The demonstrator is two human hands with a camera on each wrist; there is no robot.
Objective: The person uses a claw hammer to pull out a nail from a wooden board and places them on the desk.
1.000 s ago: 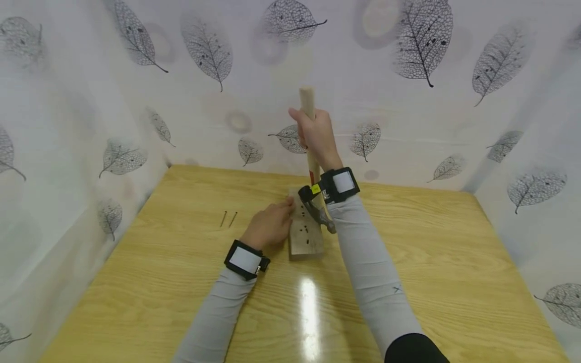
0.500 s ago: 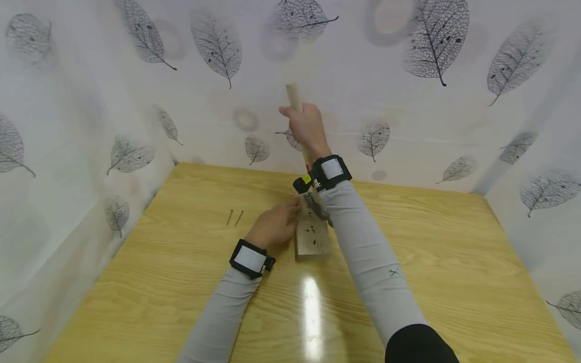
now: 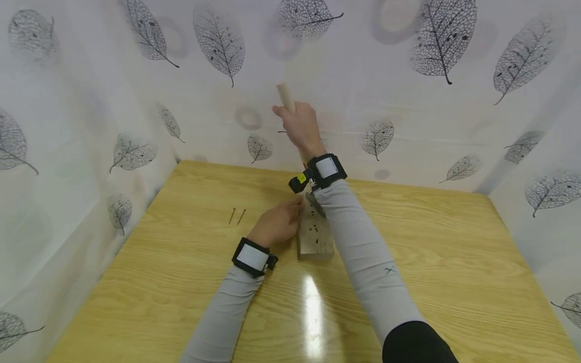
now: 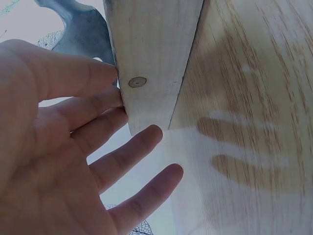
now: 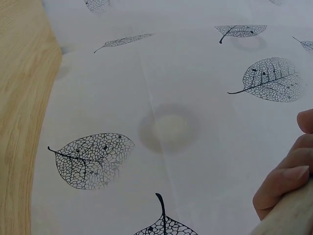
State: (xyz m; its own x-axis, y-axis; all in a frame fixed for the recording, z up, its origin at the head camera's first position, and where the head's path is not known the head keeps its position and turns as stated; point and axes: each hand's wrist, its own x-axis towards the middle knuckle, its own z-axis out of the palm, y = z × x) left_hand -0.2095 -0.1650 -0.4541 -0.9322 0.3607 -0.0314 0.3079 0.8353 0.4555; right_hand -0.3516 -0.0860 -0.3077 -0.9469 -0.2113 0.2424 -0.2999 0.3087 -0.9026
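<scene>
My right hand [image 3: 300, 126] grips the pale wooden handle [image 3: 285, 96] of a claw hammer. Its dark metal head [image 3: 314, 202] is on or just above the far end of a wooden block [image 3: 315, 247], partly hidden by my right forearm. Several dark holes or marks run along the block's top. At the block's left side, my left hand [image 3: 277, 222] touches it. In the left wrist view, straight fingers [image 4: 105, 122] meet the block's edge near a round knot, and two others hang free. The right wrist view catches only curled right fingers [image 5: 286, 181] on the handle.
Two loose nails [image 3: 237, 217] lie on the wood-grain table [image 3: 181, 282] left of my left hand. A leaf-patterned cloth wall [image 3: 336, 65] rises behind and at both sides of the table. Each wrist wears a black strap with a camera.
The hammer handle has tilted to the left and away, my right hand moving with it. My left hand stays beside the block. The whole view has shifted slightly.
</scene>
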